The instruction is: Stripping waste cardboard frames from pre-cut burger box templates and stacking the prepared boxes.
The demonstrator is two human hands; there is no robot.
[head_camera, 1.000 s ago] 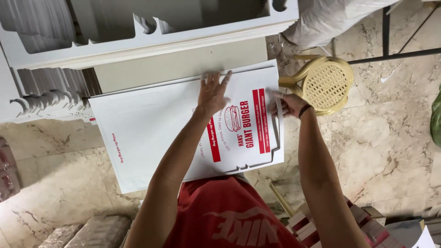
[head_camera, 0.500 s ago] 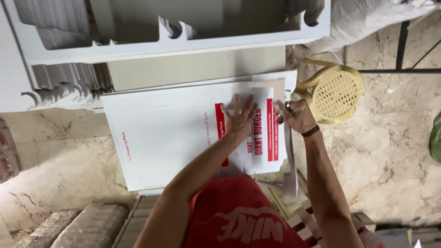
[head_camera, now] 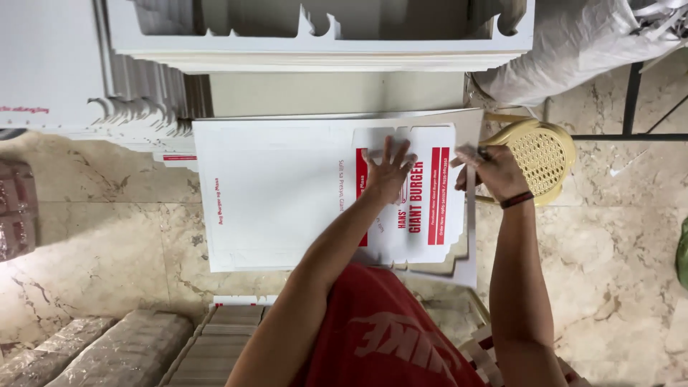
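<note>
Under the left hand (head_camera: 389,172), pressed flat with fingers spread wide, lies one smooth white die-cut cardboard box blank with red printed bands (head_camera: 423,208), on a larger flat white cardboard sheet (head_camera: 272,193). At the blank's right edge the right hand (head_camera: 493,170) curls around the cardboard, pinching it. Just beyond that hand stands one yellow plastic chair with a woven-pattern seat (head_camera: 541,154) on the glossy marbled floor (head_camera: 616,236).

The person wears a red garment (head_camera: 387,337) with a large pale printed mark across it. Both arms are bare, with no sleeves over them. Just below the right hand (head_camera: 494,170), a dark wristband (head_camera: 517,200) circles the wrist. The left hand (head_camera: 390,172) carries nothing worn.
</note>
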